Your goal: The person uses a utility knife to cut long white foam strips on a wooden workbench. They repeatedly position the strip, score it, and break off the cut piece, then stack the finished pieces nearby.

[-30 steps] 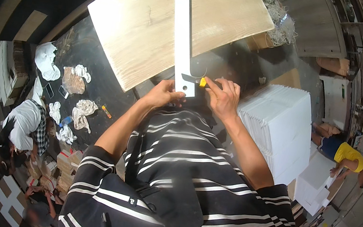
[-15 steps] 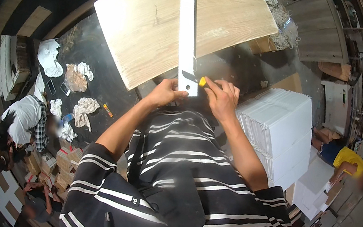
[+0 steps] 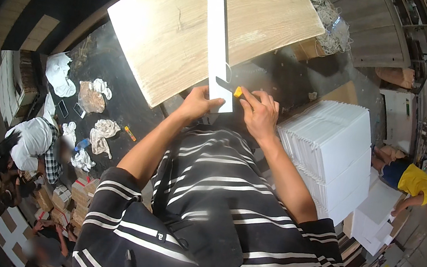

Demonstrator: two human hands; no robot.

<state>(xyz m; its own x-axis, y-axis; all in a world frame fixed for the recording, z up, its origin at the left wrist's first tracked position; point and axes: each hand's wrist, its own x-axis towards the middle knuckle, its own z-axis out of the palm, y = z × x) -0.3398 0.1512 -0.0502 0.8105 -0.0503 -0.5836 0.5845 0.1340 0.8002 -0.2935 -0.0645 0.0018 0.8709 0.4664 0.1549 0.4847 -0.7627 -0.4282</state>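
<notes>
A long white strip [image 3: 218, 28] with a dark hole lies across a pale wood-grain board [image 3: 164, 19] and reaches past its near edge. My left hand [image 3: 194, 104] is closed on the strip's near end, thumb on its top face. My right hand [image 3: 260, 117] grips a yellow-handled utility knife [image 3: 238, 91]. Its dark blade lies across the strip near that end. A thin pale curl [image 3: 228, 71] stands out from the strip's right edge, just beyond the blade. My right fingertips hide part of the knife's handle.
To my right stands a tall stack of white panels [image 3: 328, 151]. Crumpled cloths [image 3: 105, 130], two phones [image 3: 79, 110] and an orange-yellow cutter [image 3: 130, 133] lie on the dark surface at left. Co-workers are at far left and right. Tangled pale strips [image 3: 336, 33] lie beyond the board.
My left thumb has moved up onto the strip's end and now covers its near hole. The pale curl stands out further. My right hand and the knife have shifted only slightly.
</notes>
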